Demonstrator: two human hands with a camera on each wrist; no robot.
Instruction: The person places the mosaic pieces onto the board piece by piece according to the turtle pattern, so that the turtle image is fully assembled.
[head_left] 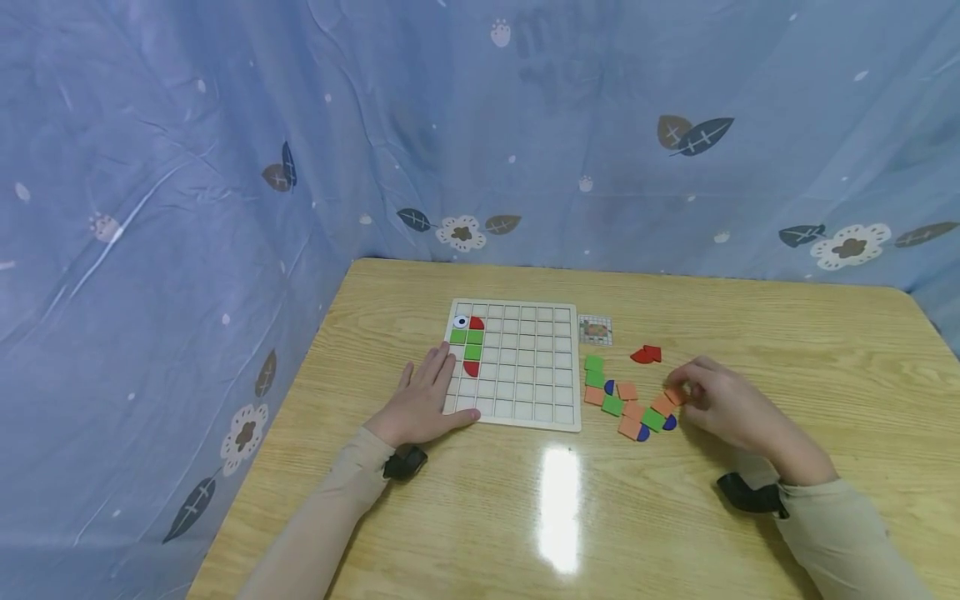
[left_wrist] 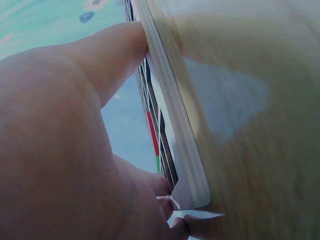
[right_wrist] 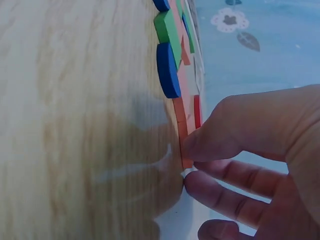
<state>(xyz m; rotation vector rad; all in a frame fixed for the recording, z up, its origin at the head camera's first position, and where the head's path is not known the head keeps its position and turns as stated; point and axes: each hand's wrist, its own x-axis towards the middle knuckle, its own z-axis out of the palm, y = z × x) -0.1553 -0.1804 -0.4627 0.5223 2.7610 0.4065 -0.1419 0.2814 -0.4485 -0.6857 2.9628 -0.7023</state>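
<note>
My left hand rests with straight fingers along the left side of a white grid board, thumb at its near edge. In the board's upper-left cells lie a round eye tile, red quarter-round tiles and green squares. Right of the board, my right hand pinches an orange square tile at the right end of a group of loose tiles. The right wrist view shows the thumb on this orange tile, with fingertips on its far side.
Loose green squares, orange squares and blue half-round tiles lie between board and right hand. Two red pieces sit behind them. A small picture card lies against the board's right edge. A blue patterned curtain hangs behind the wooden table.
</note>
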